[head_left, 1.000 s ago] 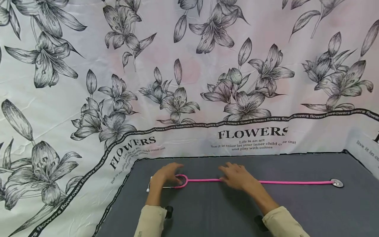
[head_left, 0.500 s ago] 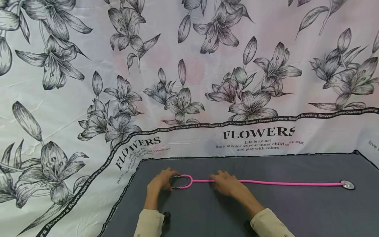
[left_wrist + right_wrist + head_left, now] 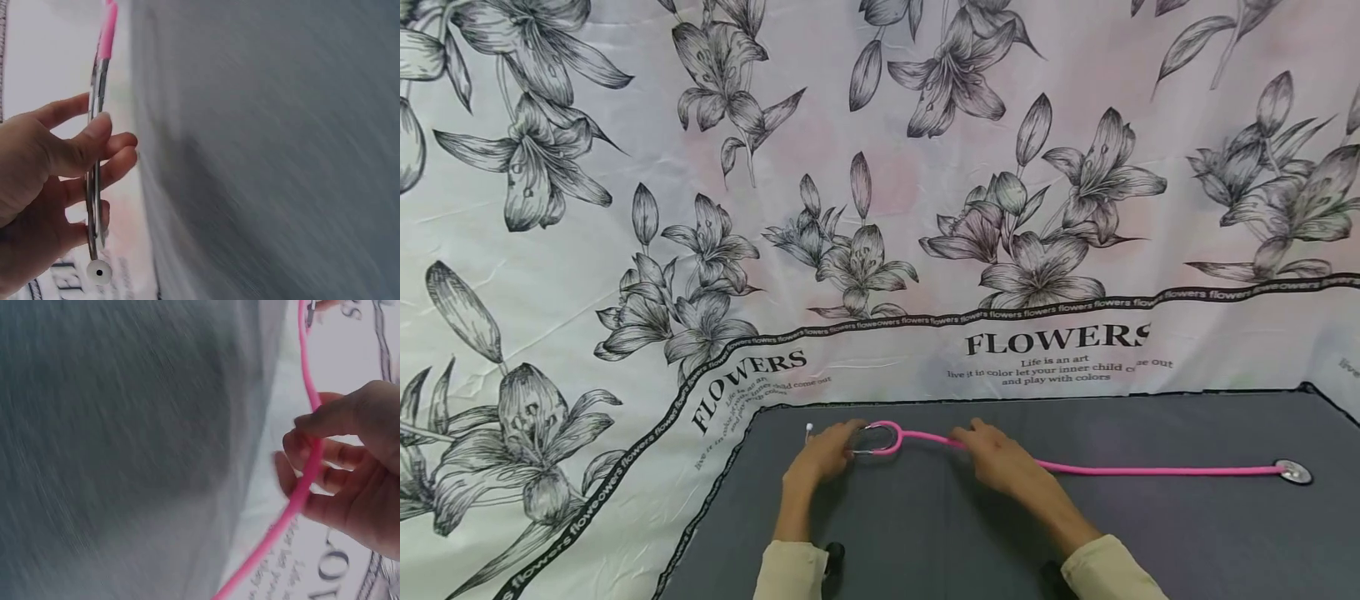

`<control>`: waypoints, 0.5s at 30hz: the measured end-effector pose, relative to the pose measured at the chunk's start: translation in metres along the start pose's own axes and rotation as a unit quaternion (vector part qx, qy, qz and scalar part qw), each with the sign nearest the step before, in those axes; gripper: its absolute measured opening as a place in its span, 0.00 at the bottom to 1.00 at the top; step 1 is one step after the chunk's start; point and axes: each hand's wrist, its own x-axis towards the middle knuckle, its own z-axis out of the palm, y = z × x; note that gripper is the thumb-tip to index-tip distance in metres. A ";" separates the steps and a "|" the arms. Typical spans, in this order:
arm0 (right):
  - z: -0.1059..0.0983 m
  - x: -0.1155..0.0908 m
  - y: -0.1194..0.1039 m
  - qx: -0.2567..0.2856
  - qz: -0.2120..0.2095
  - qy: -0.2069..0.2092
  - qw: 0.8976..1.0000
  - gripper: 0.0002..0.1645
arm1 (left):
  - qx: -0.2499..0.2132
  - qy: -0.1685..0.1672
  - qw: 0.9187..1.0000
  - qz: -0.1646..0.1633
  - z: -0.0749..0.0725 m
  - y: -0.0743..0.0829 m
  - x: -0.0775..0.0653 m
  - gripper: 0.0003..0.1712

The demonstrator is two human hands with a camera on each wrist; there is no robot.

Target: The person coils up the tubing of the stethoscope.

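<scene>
Both hands have the stethoscope (image 3: 1075, 467) lifted near the mat's (image 3: 925, 533) back-left corner, left hand (image 3: 823, 457) pinching the earpiece arms (image 3: 95, 156), right hand (image 3: 1000, 458) gripping the tube (image 3: 303, 481), while the chest piece (image 3: 1296, 472) lies at the right edge, so gathering looks barely begun.

Pink rubbery tube (image 3: 1150, 470), smooth and a bit shiny. Thin metal ear bars (image 3: 95, 187), silver and glossy. Small white plastic ear tip (image 3: 99, 272). Round shiny metal chest piece (image 3: 1296, 472). Gray table cloth (image 3: 1150, 542), soft and matt. Flower-print backdrop sheet (image 3: 625, 167), smooth, lightly creased.
</scene>
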 end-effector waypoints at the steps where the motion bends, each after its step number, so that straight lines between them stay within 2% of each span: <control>1: -0.006 0.000 0.002 -0.006 -0.002 0.013 1.000 0.28 | 0.004 0.015 1.000 0.009 -0.002 0.004 0.004 0.33; 7: -0.046 0.001 0.018 -0.036 -0.019 0.102 0.994 0.31 | 0.010 0.111 0.992 0.054 -0.018 0.040 0.023 0.36; 11: -0.072 0.003 0.030 -0.036 -0.029 0.156 0.987 0.26 | -0.001 0.161 0.984 0.074 -0.026 0.067 0.038 0.37; 15: -0.092 0.005 0.042 -0.030 -0.025 0.210 0.977 0.21 | -0.002 0.214 0.973 0.089 -0.028 0.092 0.055 0.33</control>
